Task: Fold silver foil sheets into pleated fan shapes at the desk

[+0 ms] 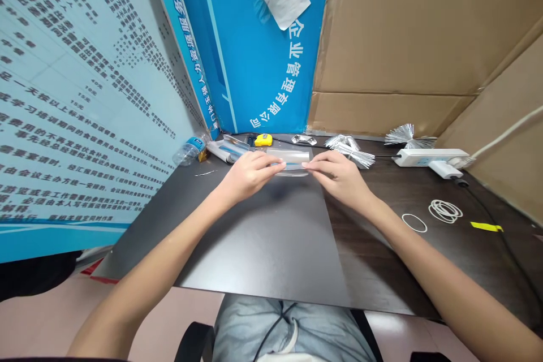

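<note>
Between my two hands is a piece of clear plastic film (pixel 294 172), stretched out above the grey part of the desk. My left hand (pixel 251 172) pinches its left end between thumb and fingers. At the right end, the thumb and fingertips of my right hand (pixel 337 176) are closed on it too. Shiny clear plastic (pixel 292 155) shows just behind; I cannot tell whether it is part of the same piece. Beyond my left hand lies a stack of plastic packaging (pixel 229 148). A bundle of silvery twist ties (pixel 352 150) lies just past my right hand.
A yellow tape measure (pixel 263 139) and a clear bottle (pixel 190 150) stand at the back. To the right are more silvery ties (pixel 409 137), a white power strip (pixel 428 157) with cables, white rubber bands (pixel 445 211) and yellow tape (pixel 486 227). Upright panels (pixel 263 68) enclose the desk.
</note>
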`<control>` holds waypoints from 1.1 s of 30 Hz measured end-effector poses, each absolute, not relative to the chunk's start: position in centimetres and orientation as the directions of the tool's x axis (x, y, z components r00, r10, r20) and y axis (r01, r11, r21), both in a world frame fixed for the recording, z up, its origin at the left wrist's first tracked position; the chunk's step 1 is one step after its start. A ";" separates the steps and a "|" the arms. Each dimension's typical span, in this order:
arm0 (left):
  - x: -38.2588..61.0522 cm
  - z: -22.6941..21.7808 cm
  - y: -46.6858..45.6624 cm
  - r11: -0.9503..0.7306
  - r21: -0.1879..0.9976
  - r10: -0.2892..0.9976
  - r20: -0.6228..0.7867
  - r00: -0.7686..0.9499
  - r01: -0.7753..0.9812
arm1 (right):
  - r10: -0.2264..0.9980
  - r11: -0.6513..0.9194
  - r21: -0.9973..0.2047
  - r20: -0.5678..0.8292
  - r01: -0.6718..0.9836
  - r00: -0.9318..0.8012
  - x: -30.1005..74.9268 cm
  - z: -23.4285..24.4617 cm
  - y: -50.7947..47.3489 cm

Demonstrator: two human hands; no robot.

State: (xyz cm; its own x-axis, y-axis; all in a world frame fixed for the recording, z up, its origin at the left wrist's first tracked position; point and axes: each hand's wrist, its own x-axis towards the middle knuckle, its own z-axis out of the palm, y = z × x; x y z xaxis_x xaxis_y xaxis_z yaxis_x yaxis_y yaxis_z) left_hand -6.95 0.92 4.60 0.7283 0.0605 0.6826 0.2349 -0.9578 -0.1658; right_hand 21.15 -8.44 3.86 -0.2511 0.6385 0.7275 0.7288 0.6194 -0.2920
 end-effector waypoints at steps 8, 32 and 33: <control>-8.0 2.9 -0.4 -0.867 -0.496 -0.216 0.445 0.869 0.039 | 0.541 0.673 0.135 0.580 0.727 -0.608 21.9 0.4 -11.1; -6.9 5.7 -3.5 -0.978 0.188 0.094 0.012 0.995 0.090 | 0.824 0.537 -0.116 0.282 0.835 -0.491 22.5 1.1 -15.8; -5.9 6.2 -2.7 -0.971 0.223 0.084 -0.020 0.996 0.087 | 0.826 0.538 -0.123 0.272 0.834 -0.493 22.9 1.1 -15.6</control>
State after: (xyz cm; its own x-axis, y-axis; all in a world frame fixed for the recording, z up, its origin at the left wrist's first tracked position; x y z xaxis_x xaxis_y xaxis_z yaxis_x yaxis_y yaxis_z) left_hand -5.87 -2.72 6.23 0.9962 0.0844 -0.0196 0.0867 -0.9710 0.2227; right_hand 22.93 -15.57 1.13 -0.4929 0.8265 0.2720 0.8340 0.5379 -0.1230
